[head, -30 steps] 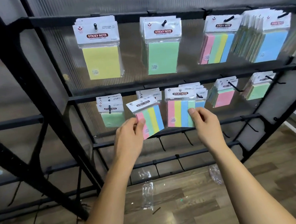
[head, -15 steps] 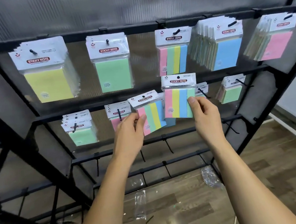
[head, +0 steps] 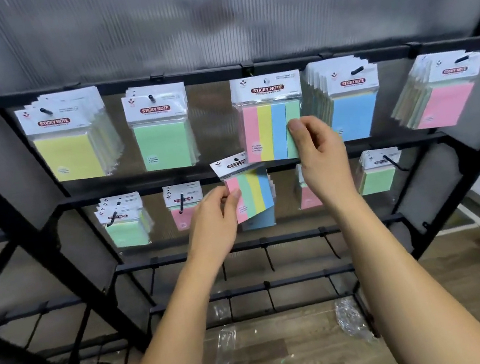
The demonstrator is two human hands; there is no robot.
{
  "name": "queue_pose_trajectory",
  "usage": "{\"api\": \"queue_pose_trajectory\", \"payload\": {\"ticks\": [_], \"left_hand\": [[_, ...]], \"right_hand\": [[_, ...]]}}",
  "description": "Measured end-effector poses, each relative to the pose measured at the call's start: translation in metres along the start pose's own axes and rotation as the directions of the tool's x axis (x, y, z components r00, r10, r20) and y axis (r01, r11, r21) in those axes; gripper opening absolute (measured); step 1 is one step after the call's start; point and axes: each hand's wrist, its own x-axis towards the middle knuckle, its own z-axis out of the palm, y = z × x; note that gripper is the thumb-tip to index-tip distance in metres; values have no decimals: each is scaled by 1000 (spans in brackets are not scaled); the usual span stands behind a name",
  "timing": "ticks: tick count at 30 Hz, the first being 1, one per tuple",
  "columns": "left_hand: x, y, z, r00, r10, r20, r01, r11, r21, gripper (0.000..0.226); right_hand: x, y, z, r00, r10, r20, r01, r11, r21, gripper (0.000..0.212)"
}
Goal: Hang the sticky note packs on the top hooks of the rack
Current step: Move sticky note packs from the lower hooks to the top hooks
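Observation:
My right hand (head: 318, 151) pinches the lower right corner of a four-colour striped sticky note pack (head: 267, 121) held up at the middle of the black rack's top bar (head: 204, 73). Its header covers the hook there, so I cannot tell whether the pack hangs on it. My left hand (head: 215, 220) pinches a second striped pack (head: 250, 194) by its pink edge, tilted, in front of the second row. The other top hooks carry yellow packs (head: 69, 151), green packs (head: 163, 137), blue packs (head: 349, 109) and pink packs (head: 441, 98).
The second row holds green packs (head: 125, 227), pink packs (head: 182, 209) and more green packs (head: 379, 175) on hooks. Lower bars carry bare hooks (head: 267, 258). Crumpled clear wrappers (head: 351, 319) lie on the wooden floor. A ribbed translucent panel backs the rack.
My right hand has lifted its striped pack from the second row up to the middle top hook. My left hand has stayed low with its pack. The view has tilted upward.

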Motion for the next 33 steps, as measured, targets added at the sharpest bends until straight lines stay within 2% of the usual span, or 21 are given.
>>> {"api": "queue_pose_trajectory", "payload": {"ticks": [9, 20, 25, 30, 33], "left_hand": [[-7, 7, 16, 998, -36, -54, 36, 999, 0, 27], [-13, 5, 14, 995, -32, -98, 35, 999, 32, 29], [-9, 5, 10, 996, -34, -84, 37, 999, 32, 26], [-9, -3, 11, 997, -29, -75, 33, 998, 55, 28], [-11, -4, 13, 998, -42, -49, 45, 998, 53, 28]], "right_hand": [[22, 18, -3, 994, 44, 99, -44, 999, 0, 29], [28, 29, 3, 993, 92, 80, -94, 995, 29, 30], [35, 30, 8, 991, 118, 63, -118, 993, 0, 28], [35, 38, 13, 988, 148, 47, -146, 989, -38, 36], [29, 47, 13, 975, 210, 76, -204, 976, -78, 37]]}}
